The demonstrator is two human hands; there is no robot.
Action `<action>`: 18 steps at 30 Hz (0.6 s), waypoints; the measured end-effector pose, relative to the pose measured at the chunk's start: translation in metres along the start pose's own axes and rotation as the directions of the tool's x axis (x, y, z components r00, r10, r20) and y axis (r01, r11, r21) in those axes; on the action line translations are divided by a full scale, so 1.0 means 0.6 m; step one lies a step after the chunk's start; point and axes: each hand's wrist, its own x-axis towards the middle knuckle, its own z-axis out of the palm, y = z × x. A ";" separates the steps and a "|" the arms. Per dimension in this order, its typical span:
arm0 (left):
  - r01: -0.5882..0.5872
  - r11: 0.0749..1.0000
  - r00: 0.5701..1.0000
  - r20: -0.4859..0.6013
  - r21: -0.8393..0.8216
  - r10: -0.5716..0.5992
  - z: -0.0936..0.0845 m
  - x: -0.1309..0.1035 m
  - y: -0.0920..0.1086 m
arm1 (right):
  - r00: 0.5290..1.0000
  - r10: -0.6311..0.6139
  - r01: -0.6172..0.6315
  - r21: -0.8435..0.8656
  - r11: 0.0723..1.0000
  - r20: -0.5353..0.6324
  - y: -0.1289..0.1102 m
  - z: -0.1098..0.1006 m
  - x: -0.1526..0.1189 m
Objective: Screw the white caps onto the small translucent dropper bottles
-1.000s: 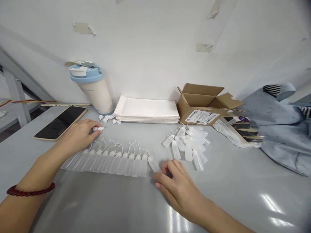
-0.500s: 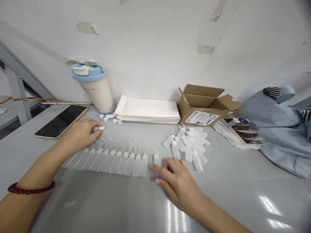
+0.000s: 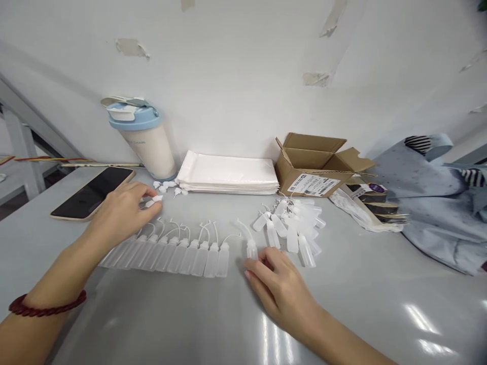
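My right hand (image 3: pixel 279 284) has its fingers closed around the lower part of a small translucent squeeze bottle (image 3: pixel 251 249), whose thin white strap points up and left. To its left, several similar bottles (image 3: pixel 192 256) lie side by side in a row, with their straps toward the wall. Beyond the row's left end, my left hand (image 3: pixel 127 210) pinches a small white cap (image 3: pixel 157 198) between thumb and fingers. More white caps (image 3: pixel 163 187) are scattered just past the fingertips. A loose heap of bottles (image 3: pixel 294 225) lies beyond my right hand.
A phone (image 3: pixel 93 192) lies left of my left hand, and a tumbler (image 3: pixel 150 149) stands against the wall. White packets (image 3: pixel 228 175) are stacked at the back beside an open cardboard box (image 3: pixel 312 172). At right are a tray of packages (image 3: pixel 375 203) and blue fabric (image 3: pixel 429 218).
The bottle at my right hand has shifted slightly right, away from the row, and its strap has swung to the upper left. My left hand stays by the caps.
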 end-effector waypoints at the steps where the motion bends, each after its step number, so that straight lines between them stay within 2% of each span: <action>1: 0.027 0.998 0.999 -0.015 -0.065 -0.028 0.000 -0.003 0.007 | 1.000 -0.007 0.007 0.001 1.000 -0.014 0.000 -0.001 0.000; 3: 0.065 0.972 0.998 -0.010 -0.226 -0.069 0.004 -0.012 0.024 | 0.999 -0.028 0.028 0.004 1.000 -0.041 -0.002 -0.002 -0.001; 5: 0.083 0.908 0.996 0.060 -0.410 -0.064 0.013 -0.029 0.046 | 0.997 -0.048 0.049 0.007 0.999 -0.063 -0.003 -0.005 -0.003; 9: 0.090 0.751 0.978 0.199 -0.654 0.056 0.040 -0.072 0.093 | 0.990 -0.096 0.098 0.017 0.995 -0.108 -0.007 -0.012 -0.004; 10: 0.152 0.659 0.947 0.300 -0.736 0.117 0.047 -0.083 0.103 | 0.987 -0.112 0.115 0.018 0.993 -0.115 -0.009 -0.014 -0.004; 11: 0.189 0.577 0.922 0.346 -0.795 0.174 0.053 -0.092 0.113 | 0.984 -0.129 0.132 0.018 0.991 -0.120 -0.010 -0.016 -0.004; 14: 0.291 0.433 0.862 0.430 -0.853 0.267 0.069 -0.110 0.134 | 0.977 -0.176 0.178 0.008 0.984 -0.120 -0.014 -0.021 -0.005; 18: 0.398 0.297 0.843 0.474 -0.868 0.254 0.081 -0.117 0.148 | 0.969 -0.218 0.218 -0.009 0.976 -0.120 -0.019 -0.026 -0.003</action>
